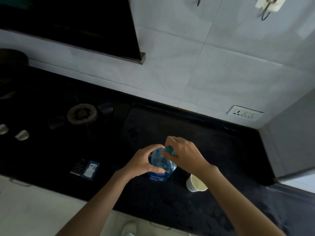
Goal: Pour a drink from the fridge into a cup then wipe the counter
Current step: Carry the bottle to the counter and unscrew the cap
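A clear plastic water bottle (161, 165) with a blue label stands upright on the black counter (221, 150). My left hand (144, 162) wraps around its shoulder from the left. My right hand (184, 154) pinches the teal cap (167, 149) on top, and its fingers hide most of the cap. A white paper cup (196, 183) stands on the counter just right of the bottle, under my right wrist; its inside looks pale and I cannot tell whether it holds liquid.
A gas burner (82, 114) and two stove knobs (21, 135) sit at the left. A small dark box with a blue card (86, 169) lies left of the bottle. A wall socket (245, 113) and a grey side panel (293, 142) bound the right.
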Tool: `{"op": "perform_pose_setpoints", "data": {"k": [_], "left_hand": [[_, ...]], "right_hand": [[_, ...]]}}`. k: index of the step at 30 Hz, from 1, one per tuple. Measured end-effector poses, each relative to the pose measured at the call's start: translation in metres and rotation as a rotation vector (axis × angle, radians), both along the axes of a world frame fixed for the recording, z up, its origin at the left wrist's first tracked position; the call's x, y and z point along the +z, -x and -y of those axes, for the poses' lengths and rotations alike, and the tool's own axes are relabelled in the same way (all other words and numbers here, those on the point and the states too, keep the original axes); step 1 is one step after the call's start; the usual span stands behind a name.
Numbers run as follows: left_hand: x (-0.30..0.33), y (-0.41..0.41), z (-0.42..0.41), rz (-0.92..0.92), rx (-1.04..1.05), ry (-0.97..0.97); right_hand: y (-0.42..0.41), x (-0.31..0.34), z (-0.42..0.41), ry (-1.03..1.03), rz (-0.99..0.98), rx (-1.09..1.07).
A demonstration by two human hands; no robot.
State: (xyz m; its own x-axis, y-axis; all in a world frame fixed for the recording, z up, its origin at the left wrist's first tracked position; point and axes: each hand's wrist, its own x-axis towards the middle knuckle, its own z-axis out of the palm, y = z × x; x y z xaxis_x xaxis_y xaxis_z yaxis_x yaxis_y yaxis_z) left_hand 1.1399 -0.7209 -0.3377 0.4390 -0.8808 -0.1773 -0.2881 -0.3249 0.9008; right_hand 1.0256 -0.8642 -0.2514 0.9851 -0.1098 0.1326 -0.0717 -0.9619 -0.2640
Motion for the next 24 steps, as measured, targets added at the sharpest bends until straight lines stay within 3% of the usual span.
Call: {"op": "perform_pose_setpoints", "data": {"k": [4, 9, 13, 17, 20, 24], "left_hand": [[-0.003, -0.001, 0.000, 0.006, 0.000, 0.003], [-0.004, -0.001, 0.000, 0.009, 0.004, -0.010], [0.000, 0.000, -0.001, 0.045, 0.013, -0.031], [0.005, 0.002, -0.002, 0.046, 0.016, -0.012], [0.005, 0.002, -0.003, 0.037, 0.007, -0.010], [0.003, 0.001, -0.004, 0.033, 0.000, -0.014]], "right_hand": [[-0.005, 0.012, 0.010, 0.048, -0.111, 0.159], [-0.010, 0.024, 0.019, -0.056, -0.255, 0.241], [-0.002, 0.017, 0.010, -0.169, -0.156, 0.008], [-0.008, 0.006, -0.012, 0.048, -0.179, -0.339], [-0.011, 0.003, -0.016, 0.022, -0.116, -0.331], [-0.004, 0.002, -0.008, 0.030, -0.056, -0.134]]}}
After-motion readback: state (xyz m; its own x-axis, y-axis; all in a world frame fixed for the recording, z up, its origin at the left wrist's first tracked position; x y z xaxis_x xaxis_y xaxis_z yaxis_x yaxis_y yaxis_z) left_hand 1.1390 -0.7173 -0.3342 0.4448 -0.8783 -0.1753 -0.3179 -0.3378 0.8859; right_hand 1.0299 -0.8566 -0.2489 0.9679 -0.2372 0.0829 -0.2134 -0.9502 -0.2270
